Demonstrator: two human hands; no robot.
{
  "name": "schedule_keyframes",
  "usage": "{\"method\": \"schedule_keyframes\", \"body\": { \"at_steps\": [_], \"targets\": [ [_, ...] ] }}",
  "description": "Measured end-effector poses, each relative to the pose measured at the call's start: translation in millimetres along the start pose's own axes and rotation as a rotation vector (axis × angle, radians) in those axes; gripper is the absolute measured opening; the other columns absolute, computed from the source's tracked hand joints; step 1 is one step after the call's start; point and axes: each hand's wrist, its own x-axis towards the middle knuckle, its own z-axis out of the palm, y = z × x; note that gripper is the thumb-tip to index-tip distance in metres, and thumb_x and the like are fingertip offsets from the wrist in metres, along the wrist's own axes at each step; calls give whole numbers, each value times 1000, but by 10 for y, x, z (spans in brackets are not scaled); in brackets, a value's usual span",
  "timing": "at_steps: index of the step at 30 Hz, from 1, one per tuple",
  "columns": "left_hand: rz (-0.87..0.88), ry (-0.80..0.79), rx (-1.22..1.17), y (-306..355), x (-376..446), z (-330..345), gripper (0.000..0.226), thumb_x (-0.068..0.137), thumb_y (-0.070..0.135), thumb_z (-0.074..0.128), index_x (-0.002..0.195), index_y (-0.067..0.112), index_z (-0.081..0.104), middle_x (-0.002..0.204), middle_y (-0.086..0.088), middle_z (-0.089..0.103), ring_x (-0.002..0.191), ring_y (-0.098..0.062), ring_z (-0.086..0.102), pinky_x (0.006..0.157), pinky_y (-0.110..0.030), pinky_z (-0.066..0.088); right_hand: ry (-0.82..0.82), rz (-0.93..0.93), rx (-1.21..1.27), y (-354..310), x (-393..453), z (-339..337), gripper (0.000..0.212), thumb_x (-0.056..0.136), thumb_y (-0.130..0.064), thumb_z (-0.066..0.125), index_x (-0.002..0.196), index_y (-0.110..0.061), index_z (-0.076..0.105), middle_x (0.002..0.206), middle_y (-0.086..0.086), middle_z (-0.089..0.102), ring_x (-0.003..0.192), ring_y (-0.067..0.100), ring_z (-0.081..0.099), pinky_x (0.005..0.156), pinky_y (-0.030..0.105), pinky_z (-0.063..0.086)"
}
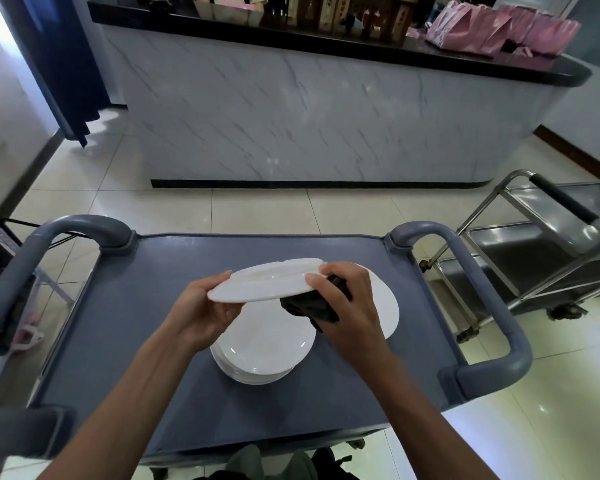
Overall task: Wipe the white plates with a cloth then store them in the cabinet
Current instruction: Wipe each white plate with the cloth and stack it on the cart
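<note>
A grey cart (118,341) serves as the surface, carrying a stack of white plates (264,355). Above it, the raised plate (267,282) looks rigid, glossy and breakable; the left hand (201,317) pinches its rim, the right hand (347,306) clutches a soft dark cloth (309,306) against its edge. Rim grips seem safest.

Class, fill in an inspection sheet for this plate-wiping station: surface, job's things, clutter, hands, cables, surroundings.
Surface: grey cart top.
Job's things: held plate lifted above plate stack; larger plate beside it; dark cloth.
Clutter: nothing seen.
Hands: left hand grips the held plate's rim; right hand holds the cloth against its other edge.
Cables: nothing seen.
Surroundings: marble-look counter, steel trolley, pink bags.
</note>
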Motion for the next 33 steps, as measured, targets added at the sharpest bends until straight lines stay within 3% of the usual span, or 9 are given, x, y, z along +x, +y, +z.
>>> {"method": "schedule_keyframes", "body": {
  "at_steps": [3, 5, 9, 15, 20, 23, 27, 33],
  "targets": [
    [71, 9, 2, 46, 20, -13, 28, 102, 15, 47, 110, -3, 67, 100, -14, 75, 88, -25, 76, 72, -36, 63, -58, -2, -2, 49, -78, -16, 64, 80, -2, 82, 136, -18, 54, 136, 10, 47, 131, 31, 47, 112, 42, 38],
    [95, 51, 32, 72, 16, -45, 30, 102, 17, 48, 119, -2, 65, 116, -16, 73, 105, -27, 71, 85, -42, 59, -96, 20, -5, 76, -135, -42, 66, 82, -1, 81, 139, -17, 52, 141, 11, 46, 136, 33, 44, 112, 46, 39],
    [204, 53, 12, 99, 9, -88, 26, 102, 16, 49, 121, 5, 63, 114, -13, 74, 98, -24, 74, 74, -37, 63, -113, 70, -21, 92, -210, -93, 73, 79, 5, 80, 142, -17, 49, 142, 13, 47, 134, 29, 46, 112, 40, 38],
    [430, 81, 158, 134, -7, -97, 26, 102, 11, 48, 121, 17, 64, 105, -4, 76, 87, -20, 75, 63, -33, 61, -93, 148, 47, 13, -85, -113, 66, 84, -2, 76, 142, -14, 48, 143, 16, 49, 131, 27, 48, 113, 31, 36],
    [479, 107, 265, 18, 3, -51, 28, 100, 10, 53, 125, 13, 63, 104, -8, 74, 84, -23, 73, 62, -36, 61, -200, 391, 305, -138, 227, 70, 82, 82, -5, 75, 152, -26, 37, 158, -2, 35, 144, 12, 35, 116, 25, 32],
    [481, 88, 318, -65, -9, 2, 30, 97, 12, 56, 127, 12, 63, 111, -13, 72, 93, -28, 69, 70, -46, 61, -258, 449, 377, -198, 385, 215, 77, 84, -12, 74, 149, -30, 38, 159, -12, 31, 146, 6, 30, 117, 21, 28],
    [490, 96, 356, -124, -41, 33, 30, 97, 14, 57, 127, 9, 63, 111, -16, 71, 96, -33, 66, 72, -45, 60, -263, 489, 353, -232, 445, 407, 60, 87, -17, 73, 141, -23, 48, 157, -11, 37, 144, 5, 33, 118, 33, 33],
    [506, 150, 311, -168, -28, -11, 27, 98, 12, 57, 123, 7, 63, 110, -18, 70, 94, -34, 65, 74, -46, 57, -263, 414, 27, -303, 386, 546, 45, 96, -23, 63, 140, -15, 57, 154, 6, 45, 139, 27, 43, 111, 49, 39]
  ]
}}
